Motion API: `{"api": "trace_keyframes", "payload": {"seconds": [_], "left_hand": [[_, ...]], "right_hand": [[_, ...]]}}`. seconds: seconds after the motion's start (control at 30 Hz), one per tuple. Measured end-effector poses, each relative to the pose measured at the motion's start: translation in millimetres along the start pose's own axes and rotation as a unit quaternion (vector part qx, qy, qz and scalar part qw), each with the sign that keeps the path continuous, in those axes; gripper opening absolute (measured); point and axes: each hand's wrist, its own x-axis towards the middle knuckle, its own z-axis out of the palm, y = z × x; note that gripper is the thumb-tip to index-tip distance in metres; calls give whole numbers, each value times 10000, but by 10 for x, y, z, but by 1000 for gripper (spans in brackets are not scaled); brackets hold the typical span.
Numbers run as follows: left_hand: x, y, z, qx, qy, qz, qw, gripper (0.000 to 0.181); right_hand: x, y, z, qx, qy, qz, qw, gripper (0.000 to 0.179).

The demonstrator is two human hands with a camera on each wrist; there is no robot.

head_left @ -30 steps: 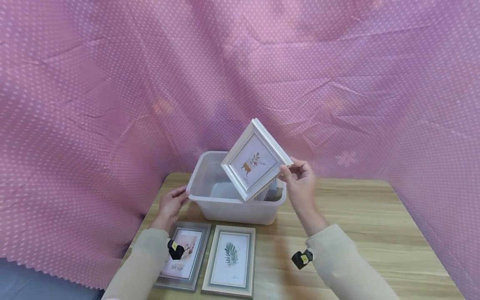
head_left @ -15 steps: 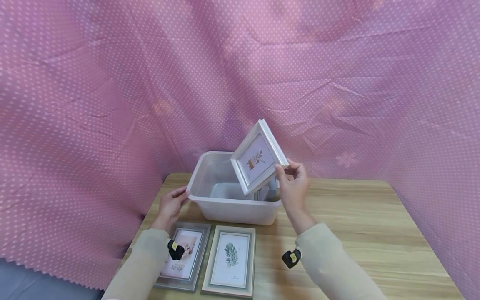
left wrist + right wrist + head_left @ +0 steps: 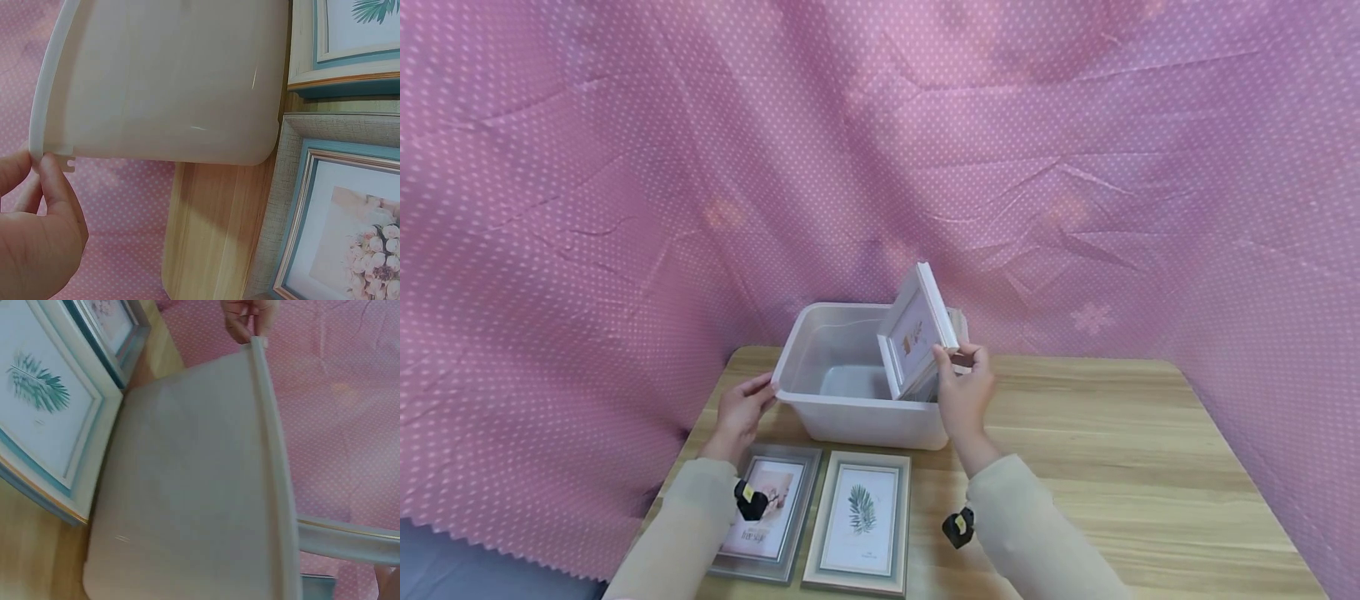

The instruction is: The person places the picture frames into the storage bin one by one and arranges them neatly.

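A white picture frame [image 3: 917,333] with a small plant print stands tilted over the right part of a white plastic tub [image 3: 865,421], its lower part inside the rim. My right hand [image 3: 966,392] pinches its right-hand corner between thumb and fingers. At the tub's front left corner, my left hand [image 3: 741,417] pinches the rim; the left wrist view shows the thumb and fingers [image 3: 59,194] on either side of it. Behind the held frame, another frame edge [image 3: 958,321] shows inside the tub, mostly hidden.
On the wooden table [image 3: 1112,450] before the tub lie a grey frame [image 3: 805,517] with a flower photo and a cream frame [image 3: 901,525] with a green leaf print. A pink dotted cloth [image 3: 1000,167] hangs behind the table.
My right hand has moved left and down, bringing the white picture frame lower into the tub and turning it steeper. The left hand has stayed on the rim.
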Motion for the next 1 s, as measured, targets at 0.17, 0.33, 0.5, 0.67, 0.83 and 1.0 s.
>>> {"api": "trace_keyframes", "payload": {"seconds": [0.17, 0.33, 0.5, 0.67, 0.83, 1.0], "left_hand": [[6, -9, 4, -73, 11, 17, 10000, 41], [18, -28, -5, -119, 33, 27, 9999, 40], [14, -35, -11, -93, 43, 18, 9999, 41], [8, -27, -13, -147, 40, 46, 9999, 41], [9, -23, -19, -246, 24, 36, 9997, 43], [0, -10, -20, -196, -30, -18, 9998, 43]], "right_hand": [[-97, 80, 60, -370, 98, 44, 9993, 33], [-167, 98, 94, -718, 80, 158, 9973, 33], [-220, 150, 108, -926, 86, 170, 9955, 33], [-259, 211, 122, -1195, 125, 18, 9928, 33], [-300, 262, 127, -1425, 112, -115, 9897, 33], [-333, 282, 125, -1558, 67, -236, 9875, 32]]}}
